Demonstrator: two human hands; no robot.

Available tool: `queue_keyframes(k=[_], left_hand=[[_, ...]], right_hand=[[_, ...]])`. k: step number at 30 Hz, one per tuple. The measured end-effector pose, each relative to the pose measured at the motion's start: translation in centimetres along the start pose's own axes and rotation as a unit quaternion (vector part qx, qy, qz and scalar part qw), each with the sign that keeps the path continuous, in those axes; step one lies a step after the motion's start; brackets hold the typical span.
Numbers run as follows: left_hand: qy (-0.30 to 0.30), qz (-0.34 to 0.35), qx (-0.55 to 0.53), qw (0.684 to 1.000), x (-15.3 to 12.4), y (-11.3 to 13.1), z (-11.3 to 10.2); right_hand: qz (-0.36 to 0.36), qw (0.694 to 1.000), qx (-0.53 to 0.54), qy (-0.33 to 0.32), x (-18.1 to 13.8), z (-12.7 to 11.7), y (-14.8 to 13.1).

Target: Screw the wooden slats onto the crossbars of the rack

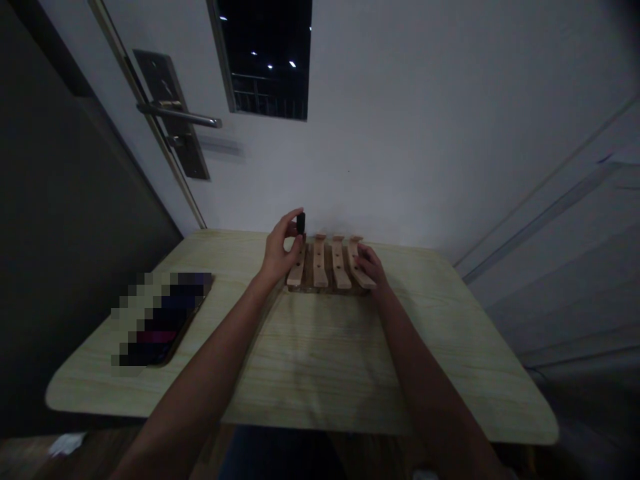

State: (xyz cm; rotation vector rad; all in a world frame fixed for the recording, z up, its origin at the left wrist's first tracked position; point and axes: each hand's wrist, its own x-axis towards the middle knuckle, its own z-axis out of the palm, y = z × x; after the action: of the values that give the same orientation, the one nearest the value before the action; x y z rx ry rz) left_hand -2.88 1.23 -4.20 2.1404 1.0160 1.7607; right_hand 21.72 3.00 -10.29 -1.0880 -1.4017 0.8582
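A wooden hook rack [327,291] with several curved light-wood hooks lies on the table near the wall. Dark holes show along the hooks. My left hand [280,252] is at the rack's left end, pinching a small black piece [301,223] between thumb and fingers. The black piece stands upright above the far part of the leftmost hook [297,272]; whether it touches the hook I cannot tell. My right hand [371,265] is closed around the rack's right end, its fingers against the rightmost hook [361,273].
A phone [173,320], partly pixelated, lies on the left of the pale wood table [320,360]. Behind the table is a white door [380,120] with a metal handle [185,117] and a dark window [267,60]. The table's rounded front edge is close to me.
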Motion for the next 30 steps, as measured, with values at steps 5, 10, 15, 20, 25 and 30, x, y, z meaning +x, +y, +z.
queue_keyframes(k=[5, 10, 15, 20, 25, 30], left_hand=[[-0.012, 0.021, -0.001, 1.000, 0.04, 0.16, 0.04], [0.007, 0.025, 0.026, 0.999, 0.08, -0.25, 0.17], [0.002, -0.007, 0.011, 1.000, -0.10, -0.25, 0.17], [-0.026, -0.014, -0.026, 0.999, -0.17, 0.32, 0.16], [-0.018, -0.017, -0.043, 0.999, -0.18, 0.15, 0.28], [0.002, -0.014, -0.034, 0.999, -0.22, 0.18, 0.41]], right_hand=[[0.003, 1.000, 0.010, 0.001, -0.08, 0.18, 0.17], [0.013, 1.000, 0.022, 0.018, 0.02, 0.21, 0.20], [-0.002, 1.000, 0.004, 0.004, 0.06, 0.07, -0.05], [-0.007, 1.000, 0.000, 0.001, 0.05, 0.22, -0.32], [0.009, 1.000, 0.016, 0.008, 0.03, 0.42, -0.35], [0.018, 0.999, 0.031, 0.025, -0.08, 0.56, -0.45]])
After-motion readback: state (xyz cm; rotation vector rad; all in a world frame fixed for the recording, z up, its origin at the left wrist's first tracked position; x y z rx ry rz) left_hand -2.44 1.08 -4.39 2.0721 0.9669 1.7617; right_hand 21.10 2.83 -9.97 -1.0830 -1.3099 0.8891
